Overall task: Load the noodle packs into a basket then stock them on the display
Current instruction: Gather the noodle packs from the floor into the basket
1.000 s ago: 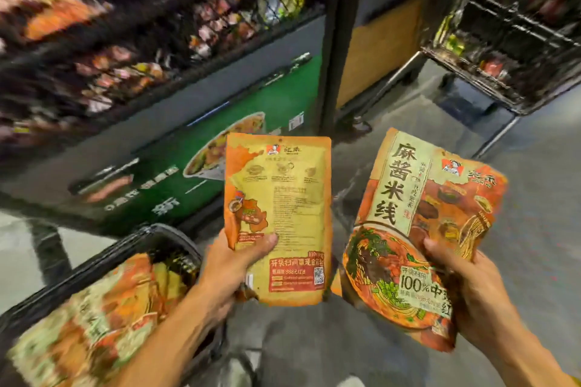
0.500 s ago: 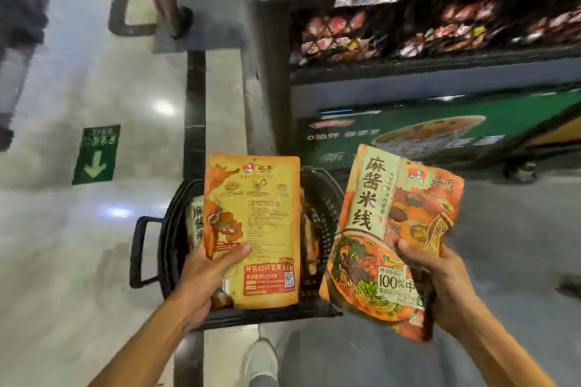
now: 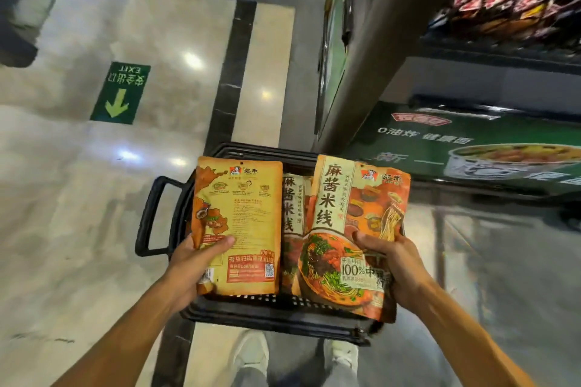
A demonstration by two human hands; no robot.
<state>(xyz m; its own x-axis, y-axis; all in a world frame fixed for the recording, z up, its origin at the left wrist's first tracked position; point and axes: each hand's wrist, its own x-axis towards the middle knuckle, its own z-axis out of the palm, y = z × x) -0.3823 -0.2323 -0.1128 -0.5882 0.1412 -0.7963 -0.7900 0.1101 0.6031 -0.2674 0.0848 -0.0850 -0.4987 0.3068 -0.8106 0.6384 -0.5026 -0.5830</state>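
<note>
My left hand grips a yellow noodle pack by its lower left corner, back side facing me. My right hand grips an orange noodle pack with large Chinese characters, front side up. Both packs hover directly over a black plastic basket standing on the floor. More packs of the same noodles lie inside the basket, visible between the two held packs. The basket's handle sticks out to the left.
A dark display shelf with red snack packs stands at the upper right, above a green advertising panel. A grey upright post rises just behind the basket. A green exit sign is stuck on the polished floor. My shoes show below the basket.
The view has swung left and down, from the shelf to the floor. Both hands have brought their packs closer together and lower, right over the basket.
</note>
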